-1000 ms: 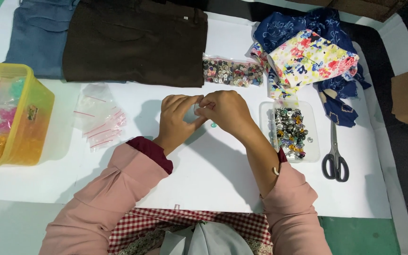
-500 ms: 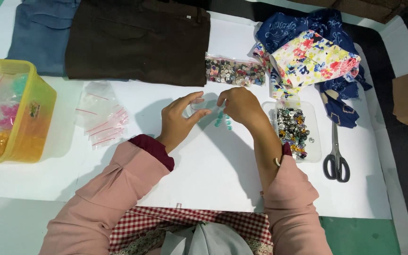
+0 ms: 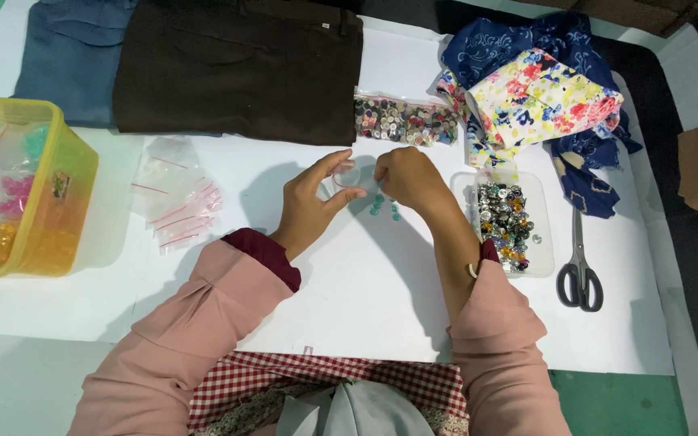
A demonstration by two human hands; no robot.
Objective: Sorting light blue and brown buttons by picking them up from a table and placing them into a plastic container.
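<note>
My left hand and my right hand meet over the white table. Between them they hold a small clear zip bag with a red seal line. My left thumb and fingers pinch its left side; my right fingers grip its right edge. A few small teal buttons lie on the table just under my right hand. Right of that hand stands a clear shallow tray with several shiny mixed buttons.
A pile of empty clear zip bags lies left. A yellow plastic box sits at the far left. Brown trousers, blue fabric, a bag of buttons, floral cloths and scissors lie around.
My hands have parted slightly and shifted; the teal buttons now lie on the table under my right hand, and the small bag is spread between both hands.
</note>
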